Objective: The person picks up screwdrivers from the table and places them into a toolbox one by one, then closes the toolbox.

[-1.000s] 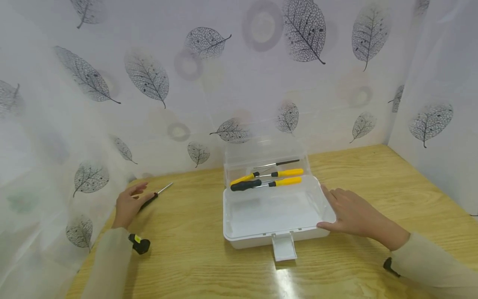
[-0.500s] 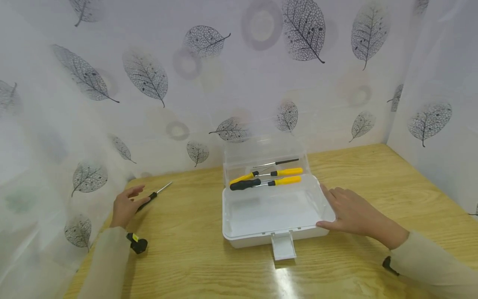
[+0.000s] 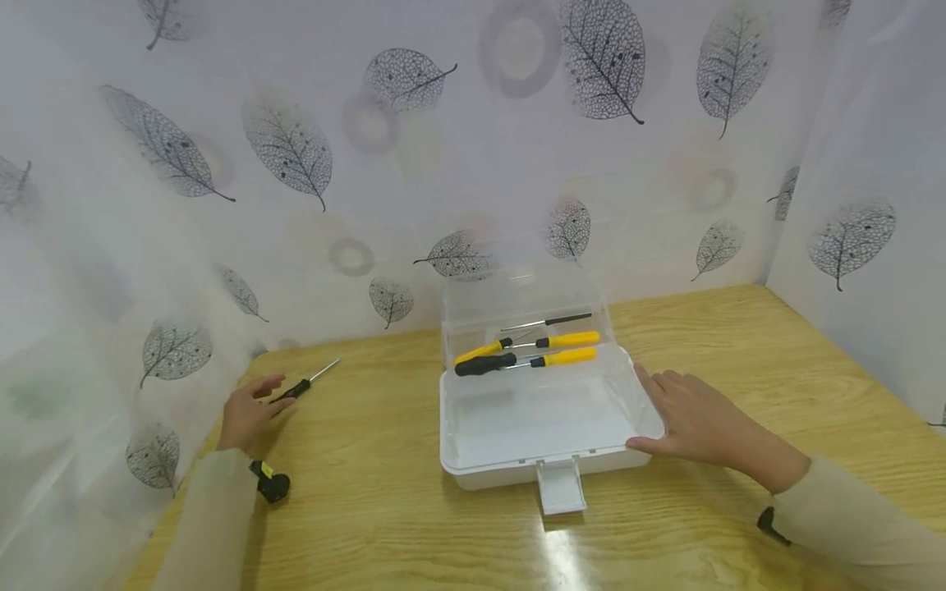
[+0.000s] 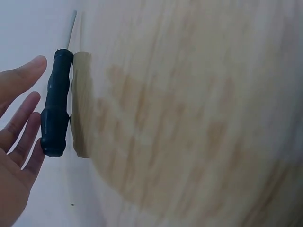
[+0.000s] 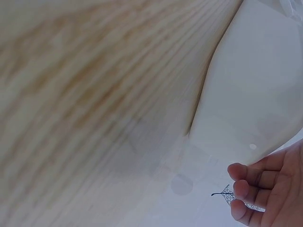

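Observation:
At the table's left side lies a black-handled screwdriver (image 3: 297, 389), its metal shaft pointing away to the right. My left hand (image 3: 246, 410) is right beside its handle, fingers extended; in the left wrist view the thumb stands apart from the black handle (image 4: 57, 104) and the other fingertips are close along its side. A white toolbox (image 3: 510, 474) with its clear lid (image 3: 525, 295) raised sits right of centre. My right hand (image 3: 691, 419) grips its right side, thumb at the front corner; curled fingers (image 5: 240, 189) show at the box wall in the right wrist view.
Yellow-handled screwdrivers (image 3: 572, 356), a black-handled screwdriver (image 3: 485, 364) and a thin dark-handled one (image 3: 567, 319) lie at the lid behind the box's bare bottom. The front latch (image 3: 562, 489) hangs down. A leaf-print sheet (image 3: 414, 164) encloses the wooden table (image 3: 369, 509).
My left hand has drawn slightly back to the left from the screwdriver, so more of its handle shows. The right hand and the toolbox have stayed in place.

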A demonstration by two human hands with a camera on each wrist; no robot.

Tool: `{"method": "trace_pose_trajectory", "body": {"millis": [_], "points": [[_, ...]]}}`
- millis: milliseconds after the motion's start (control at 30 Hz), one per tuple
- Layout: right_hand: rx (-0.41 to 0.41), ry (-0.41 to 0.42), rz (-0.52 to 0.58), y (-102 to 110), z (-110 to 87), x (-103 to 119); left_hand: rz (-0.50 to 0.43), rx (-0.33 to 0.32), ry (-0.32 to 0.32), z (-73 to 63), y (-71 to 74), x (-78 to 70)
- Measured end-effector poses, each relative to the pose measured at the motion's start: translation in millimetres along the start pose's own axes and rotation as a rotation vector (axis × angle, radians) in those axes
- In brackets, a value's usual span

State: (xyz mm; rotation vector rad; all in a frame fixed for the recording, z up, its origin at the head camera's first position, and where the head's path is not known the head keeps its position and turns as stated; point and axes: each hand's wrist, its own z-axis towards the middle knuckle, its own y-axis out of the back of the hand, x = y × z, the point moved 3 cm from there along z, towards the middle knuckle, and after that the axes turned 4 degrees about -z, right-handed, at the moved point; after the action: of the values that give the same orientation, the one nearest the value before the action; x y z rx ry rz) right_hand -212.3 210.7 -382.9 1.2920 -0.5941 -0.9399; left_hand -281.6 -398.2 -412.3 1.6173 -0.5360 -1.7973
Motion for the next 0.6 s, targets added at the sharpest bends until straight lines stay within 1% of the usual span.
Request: {"method": "trace_pose_trajectory", "body": {"millis": [133, 200, 300, 500, 600], "points": [[-0.002, 0.002, 0.001, 0.3, -0.2, 0.1, 0.015, 0.004, -0.006, 1.6, -1.6, 7.5], [-0.003, 0.002, 0.001, 0.2, -0.3, 0.1, 0.005, 0.004, -0.001, 2.8, -2.2, 11.0], [-0.005, 0.001, 0.005, -0.3, -0.6, -0.1, -0.002, 0.012, 0.014, 3.7, -3.0, 13.4], [-0.004, -0.003, 0.01, -0.3, -0.9, 0.1, -0.012, 0.057, 0.066, 4.2, -4.4, 15.2], [-0.009, 0.001, 0.009, -0.1, -0.9, 0.4, -0.002, 0.065, 0.062, 4.8, -4.6, 15.0]]}}
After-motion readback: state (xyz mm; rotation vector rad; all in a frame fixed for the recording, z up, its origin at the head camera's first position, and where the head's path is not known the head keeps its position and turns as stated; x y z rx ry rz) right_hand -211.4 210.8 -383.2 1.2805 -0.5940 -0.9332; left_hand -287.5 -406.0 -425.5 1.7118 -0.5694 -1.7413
